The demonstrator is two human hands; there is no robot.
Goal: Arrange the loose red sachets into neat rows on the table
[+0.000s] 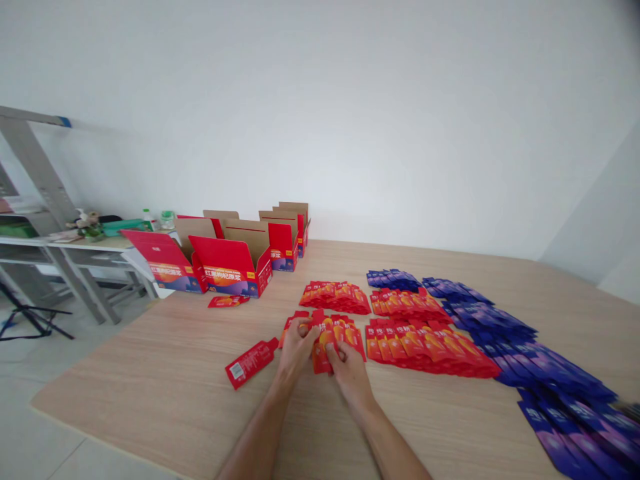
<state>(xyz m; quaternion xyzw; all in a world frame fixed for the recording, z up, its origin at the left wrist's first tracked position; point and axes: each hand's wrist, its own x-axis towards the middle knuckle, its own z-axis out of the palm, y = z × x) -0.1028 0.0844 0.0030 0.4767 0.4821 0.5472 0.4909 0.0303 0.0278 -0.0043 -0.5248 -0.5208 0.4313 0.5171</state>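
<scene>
Between my two hands is a red pouch (323,343) with an orange print, held upright in front of a row of similar pouches. My left hand (299,350) grips its upper left side, fingers closed. Lower down on the right edge, my right hand (347,373) pinches it between thumb and fingers. Behind it, the row of red pouches (351,333) lies overlapped on the table, partly covered by my hands. To the left of my left hand, a single red pouch (251,363) lies with its printed back and white code label up.
More overlapped red pouches (425,348) lie to the right, with rows of blue-purple pouches (545,370) beyond. Several open red cartons (227,267) stand at the table's back left, one red pouch (228,302) before them. A side desk (95,243) stands left of the wooden table (165,380).
</scene>
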